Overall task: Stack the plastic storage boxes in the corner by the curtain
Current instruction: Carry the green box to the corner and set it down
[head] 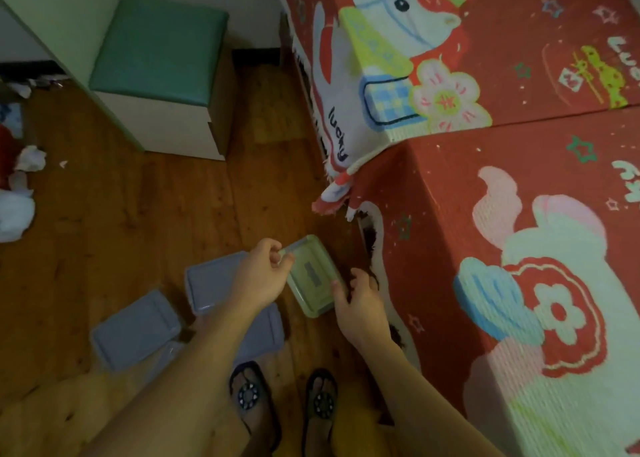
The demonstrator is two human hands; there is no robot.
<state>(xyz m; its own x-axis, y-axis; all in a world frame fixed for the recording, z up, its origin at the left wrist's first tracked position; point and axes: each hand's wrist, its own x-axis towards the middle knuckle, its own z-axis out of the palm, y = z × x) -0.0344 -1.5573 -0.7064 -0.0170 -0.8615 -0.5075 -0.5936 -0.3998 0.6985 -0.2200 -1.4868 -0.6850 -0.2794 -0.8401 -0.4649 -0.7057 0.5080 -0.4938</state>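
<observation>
The left hand (263, 276) and the right hand (360, 304) hold one green box (313, 276) between them, low above the wooden floor (138, 214). The fingers (282, 254) of the left hand are curled and pinch the far left corner of the box. The fingers of the right hand are bent around its near right edge. Just to the right of the right fingers hangs a red blanket (519, 179) with cartoon pictures. To the left of the left fingers and below them, several grey boxes (135, 328) lie on the floor, close together and partly hidden by the left forearm. Nearer to the person than both hands are two feet in dark sandals (252, 394). Far beyond the fingers stands a stool with a green seat (159, 47).
</observation>
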